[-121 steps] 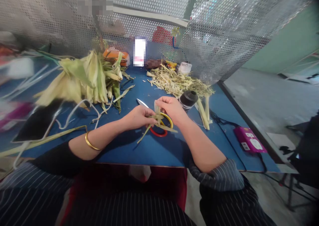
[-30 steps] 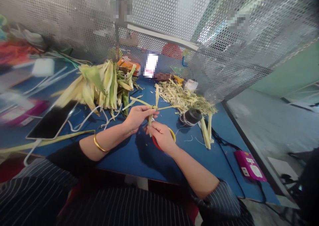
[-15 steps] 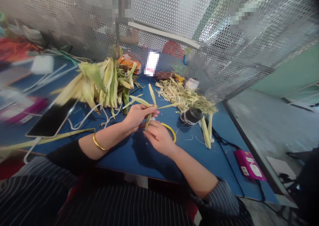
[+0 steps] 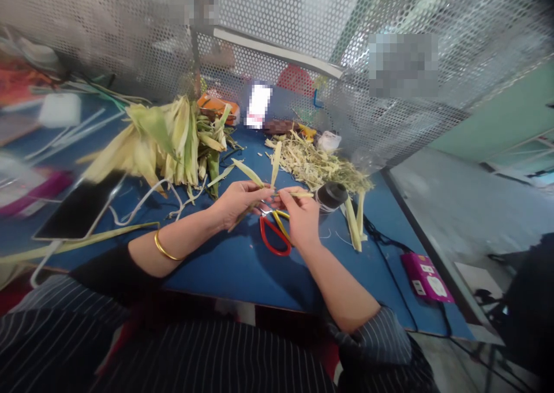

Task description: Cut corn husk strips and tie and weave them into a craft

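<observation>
Above the blue table, my left hand and my right hand pinch a small knot of pale green husk strips. Loose strip ends stick up and out to the left and right from between the fingers. My left hand grips the crossing from the left, my right hand pinches a strip end on the right. Red and yellow handled scissors lie on the table just under my hands.
A heap of corn husks lies at the back left, a pile of husk trimmings at the back right. A black thread spool, cut stalks, a phone with a white cable and a pink device lie around. Perforated metal screens stand behind.
My right hand has risen from below the strips to their right side and now pinches a strip end. The scissors under it show again. The strip ends have turned upward.
</observation>
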Demonstrator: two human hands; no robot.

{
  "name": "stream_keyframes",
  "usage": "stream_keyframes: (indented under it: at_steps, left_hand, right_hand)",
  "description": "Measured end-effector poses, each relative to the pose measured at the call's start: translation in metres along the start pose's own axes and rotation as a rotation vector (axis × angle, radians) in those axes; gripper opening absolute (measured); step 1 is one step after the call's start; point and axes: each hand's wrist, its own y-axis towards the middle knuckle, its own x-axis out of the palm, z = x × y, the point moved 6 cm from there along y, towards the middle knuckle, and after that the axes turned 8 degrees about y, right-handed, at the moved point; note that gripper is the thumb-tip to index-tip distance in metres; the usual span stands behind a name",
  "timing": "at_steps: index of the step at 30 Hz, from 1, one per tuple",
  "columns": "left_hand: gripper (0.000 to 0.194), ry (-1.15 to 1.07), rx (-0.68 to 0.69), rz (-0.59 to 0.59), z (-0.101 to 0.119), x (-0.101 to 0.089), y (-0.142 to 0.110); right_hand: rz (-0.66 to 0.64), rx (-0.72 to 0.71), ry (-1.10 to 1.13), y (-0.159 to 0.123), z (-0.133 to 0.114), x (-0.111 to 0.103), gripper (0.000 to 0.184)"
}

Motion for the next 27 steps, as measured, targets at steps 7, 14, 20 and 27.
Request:
stream_keyframes:
  at_steps: [7,14,20,27]
  left_hand:
    - [0.024,0.093,0.047,0.127,0.001,-0.006,0.003]
    - [0.026,0.043,0.039,0.137,0.008,-0.014,0.005]
    - [0.028,0.056,0.043,0.146,0.011,-0.02,0.005]
    - [0.022,0.252,-0.003,-0.076,0.002,0.001,-0.002]
  right_hand:
    - [0.007,-0.024,-0.037,-0.008,0.001,0.003,0.01]
    - [0.023,0.056,0.026,-0.007,-0.002,0.004,0.011]
    - [0.084,-0.057,-0.13,0.013,-0.022,-0.02,0.018]
    - [-0.206,0.215,-0.082,0.012,-0.001,-0.005,0.024]
